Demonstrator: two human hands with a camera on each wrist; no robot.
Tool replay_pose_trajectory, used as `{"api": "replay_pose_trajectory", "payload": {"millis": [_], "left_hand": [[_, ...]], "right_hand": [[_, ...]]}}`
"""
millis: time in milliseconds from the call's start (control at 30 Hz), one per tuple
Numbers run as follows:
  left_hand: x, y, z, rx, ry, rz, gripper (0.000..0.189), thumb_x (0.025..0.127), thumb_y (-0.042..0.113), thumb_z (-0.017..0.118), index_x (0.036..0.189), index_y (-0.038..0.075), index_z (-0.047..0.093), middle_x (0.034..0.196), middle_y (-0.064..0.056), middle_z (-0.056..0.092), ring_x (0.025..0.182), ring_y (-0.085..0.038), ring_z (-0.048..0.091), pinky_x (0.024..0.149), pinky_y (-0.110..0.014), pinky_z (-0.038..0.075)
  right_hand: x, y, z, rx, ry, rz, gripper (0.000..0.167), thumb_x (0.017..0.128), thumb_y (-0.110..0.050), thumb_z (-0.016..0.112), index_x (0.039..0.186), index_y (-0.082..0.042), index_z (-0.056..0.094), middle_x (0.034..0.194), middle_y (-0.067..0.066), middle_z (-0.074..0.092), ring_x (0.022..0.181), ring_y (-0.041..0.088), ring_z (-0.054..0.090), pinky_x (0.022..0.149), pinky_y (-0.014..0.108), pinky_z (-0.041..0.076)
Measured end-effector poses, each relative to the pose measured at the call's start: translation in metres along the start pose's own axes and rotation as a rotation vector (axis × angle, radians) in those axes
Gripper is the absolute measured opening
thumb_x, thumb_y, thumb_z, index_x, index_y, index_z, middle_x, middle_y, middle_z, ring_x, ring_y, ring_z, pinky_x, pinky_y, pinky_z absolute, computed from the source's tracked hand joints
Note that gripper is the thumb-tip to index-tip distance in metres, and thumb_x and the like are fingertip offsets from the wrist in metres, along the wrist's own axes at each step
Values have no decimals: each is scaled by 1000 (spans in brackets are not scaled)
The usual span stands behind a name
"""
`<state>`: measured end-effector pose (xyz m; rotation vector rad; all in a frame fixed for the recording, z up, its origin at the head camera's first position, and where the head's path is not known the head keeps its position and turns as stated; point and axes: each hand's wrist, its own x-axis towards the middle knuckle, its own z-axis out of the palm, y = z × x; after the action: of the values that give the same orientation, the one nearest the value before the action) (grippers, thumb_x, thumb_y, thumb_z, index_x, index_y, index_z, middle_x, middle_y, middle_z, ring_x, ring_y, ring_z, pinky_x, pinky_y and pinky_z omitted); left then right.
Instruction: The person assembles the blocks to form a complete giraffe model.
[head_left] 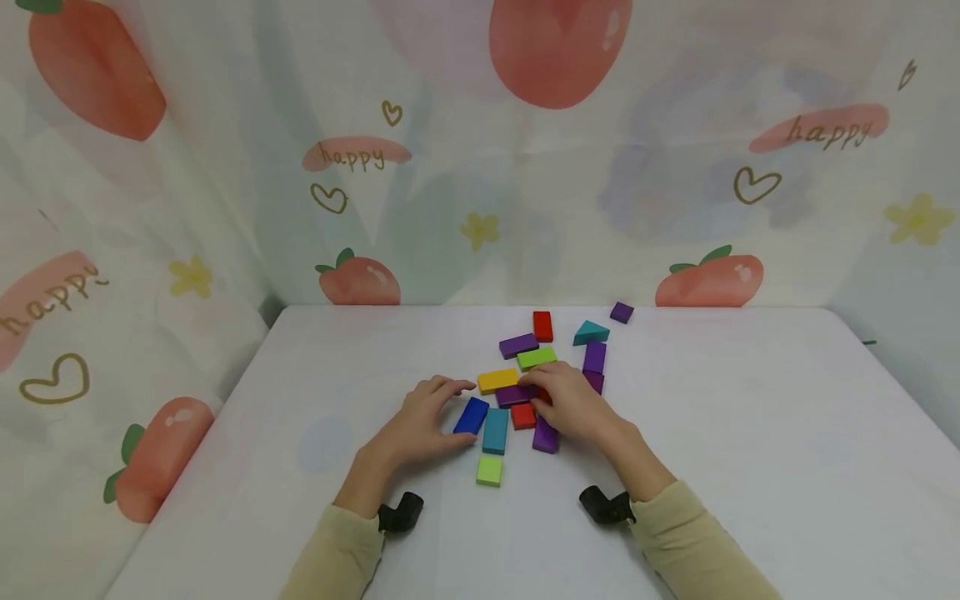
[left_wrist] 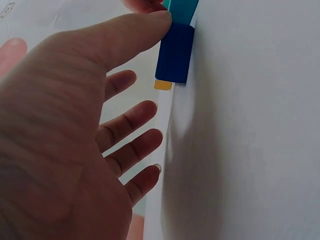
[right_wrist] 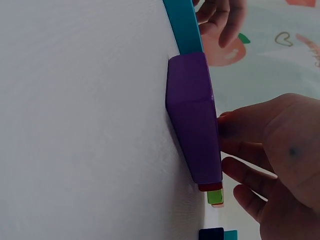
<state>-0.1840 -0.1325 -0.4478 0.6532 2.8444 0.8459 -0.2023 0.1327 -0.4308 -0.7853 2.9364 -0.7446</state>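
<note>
My left hand [head_left: 423, 421] curves loosely around a dark blue block [head_left: 471, 416], thumb at its near end. In the left wrist view the thumb tip rests by the blue block [left_wrist: 175, 52], and the other fingers stay spread and relaxed. My right hand [head_left: 573, 400] reaches over the cluster, thumb and forefinger pinching a mostly covered red block [head_left: 542, 397]. Around it lie a long purple block [head_left: 513, 395], a yellow block [head_left: 498, 381], a small red block [head_left: 522, 416] and another purple block [head_left: 546, 435]. That purple block [right_wrist: 192, 115] hides the fingertips in the right wrist view.
Left of the small red block lies a teal block [head_left: 495, 431], with a light green block [head_left: 489, 471] below it. Farther back are a green block [head_left: 537, 358], a purple block [head_left: 519, 346], a red block [head_left: 543, 326], a teal triangle [head_left: 591, 332] and a purple block [head_left: 622, 312].
</note>
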Motion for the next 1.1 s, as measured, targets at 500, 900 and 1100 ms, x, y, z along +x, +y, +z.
{"api": "replay_pose_trajectory", "payload": {"millis": [500,900,1100], "left_hand": [[-2,-4,-2,-4,19,-24,62,87,38,79,143,27,54,139,2,53,128,-22,46,107,-51,40],[25,14,2,15,3,46,57,93,38,73,145,27,52,147,0,46,134,-25,41,110,-51,38],[44,17,4,10,20,48,50,97,31,70,144,24,54,147,-2,48,134,-26,42,112,-52,35]], "right_hand": [[-1,0,-3,5,-36,27,33,91,-8,75,124,-6,70,128,13,64,124,35,52,106,52,43],[1,1,-5,-2,-27,18,31,92,-11,75,122,-7,71,126,12,66,122,33,53,105,52,44],[0,1,-2,-8,-1,5,30,91,-10,76,120,-7,72,122,10,67,119,32,55,104,51,46]]}}
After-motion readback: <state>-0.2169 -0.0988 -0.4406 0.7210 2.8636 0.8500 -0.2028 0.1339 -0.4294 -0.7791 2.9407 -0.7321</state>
